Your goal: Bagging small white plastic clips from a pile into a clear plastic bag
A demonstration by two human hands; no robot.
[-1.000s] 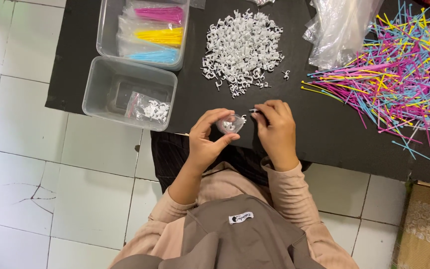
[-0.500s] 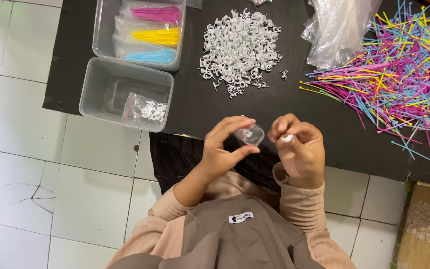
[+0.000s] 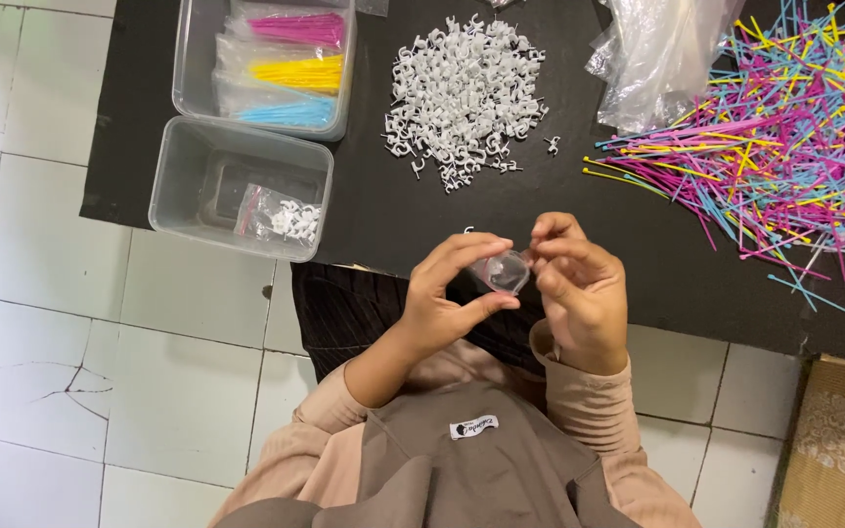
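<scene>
Both hands grip a small clear plastic bag [image 3: 503, 271] between them: left hand [image 3: 447, 293] pinches one side, right hand [image 3: 579, 288] the other, just above black bench [image 3: 393, 220] edge. Pile of white clips [image 3: 464, 93] beyond; clear tub [image 3: 173, 186] w/ bagged clips to the left.

You wore one head camera; it looked straight down, quite near, over the black mat's [image 3: 393, 220] near edge.
</scene>
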